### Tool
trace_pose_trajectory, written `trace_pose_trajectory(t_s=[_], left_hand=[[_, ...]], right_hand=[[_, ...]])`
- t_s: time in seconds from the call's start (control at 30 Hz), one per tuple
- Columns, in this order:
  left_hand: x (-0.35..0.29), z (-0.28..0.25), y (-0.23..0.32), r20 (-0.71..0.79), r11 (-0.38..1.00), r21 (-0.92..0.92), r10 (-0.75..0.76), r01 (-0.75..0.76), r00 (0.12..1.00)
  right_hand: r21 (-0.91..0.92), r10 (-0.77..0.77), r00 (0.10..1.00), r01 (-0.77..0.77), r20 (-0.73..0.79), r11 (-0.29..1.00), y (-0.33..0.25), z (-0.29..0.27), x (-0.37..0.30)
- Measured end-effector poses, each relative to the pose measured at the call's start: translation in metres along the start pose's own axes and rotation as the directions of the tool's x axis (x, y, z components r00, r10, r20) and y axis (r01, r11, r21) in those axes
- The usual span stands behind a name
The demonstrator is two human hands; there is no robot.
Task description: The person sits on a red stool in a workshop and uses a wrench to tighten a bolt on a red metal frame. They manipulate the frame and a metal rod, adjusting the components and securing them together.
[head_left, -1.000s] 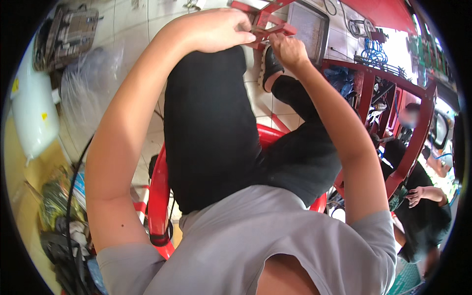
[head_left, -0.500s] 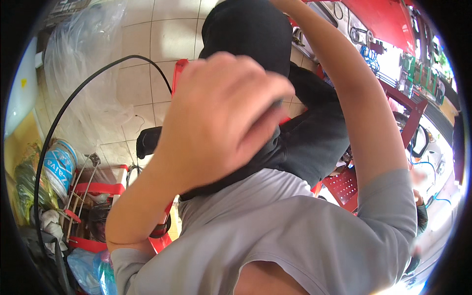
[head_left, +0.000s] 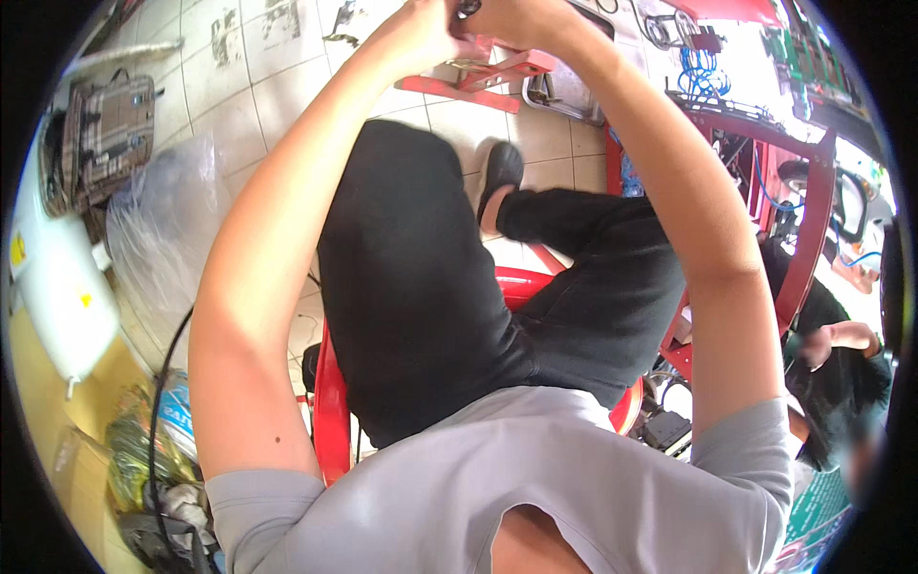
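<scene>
Both my hands meet at the upper edge of the head view, partly cut off by it. My left hand (head_left: 426,36) is closed, its fingertips curled in toward the other hand. Against it sits my right hand (head_left: 521,21), also closed, with most of its fingers out of sight. A small dark round part (head_left: 468,8) shows between them; the rest of what they hold is hidden. Just below the hands, a red metal stand (head_left: 492,75) rests on the tiles. Whether my left fingers touch it, I cannot tell.
I sit on a red chair (head_left: 331,411). A red metal frame (head_left: 808,230) rises at the right, with another person (head_left: 832,354) beyond it. On the left are a plaid bag (head_left: 115,124), clear plastic sheeting (head_left: 167,225), a white container (head_left: 67,297) and a black cable (head_left: 161,411).
My left hand has swung from above my lap up and away to join my right hand. The view has shifted, bringing the red stand and both hands into sight.
</scene>
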State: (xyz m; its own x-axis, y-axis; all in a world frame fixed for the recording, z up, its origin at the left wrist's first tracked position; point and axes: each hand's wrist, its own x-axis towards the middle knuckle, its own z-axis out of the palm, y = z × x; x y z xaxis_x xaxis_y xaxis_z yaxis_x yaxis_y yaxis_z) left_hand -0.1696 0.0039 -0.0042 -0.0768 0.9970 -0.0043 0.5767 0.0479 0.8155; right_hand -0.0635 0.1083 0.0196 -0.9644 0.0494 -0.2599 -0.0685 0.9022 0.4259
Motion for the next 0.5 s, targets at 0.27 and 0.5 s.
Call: trace_pose_trajectory(t_s=[0.27, 0.5], left_hand=[[0.033, 0.025, 0.006, 0.158, 0.961, 0.047, -0.277, 0.273, 0.948], [0.032, 0.049, -0.031, -0.005, 0.757, -0.440, -0.539, 0.483, 0.842]], right_hand=[[0.957, 0.537, 0.827, -0.267, 0.165, 0.116, 0.014, 0.001, -0.065], [0.934, 0.708, 0.647, -0.354, 0.282, -0.048, 0.025, 0.047, -0.160]])
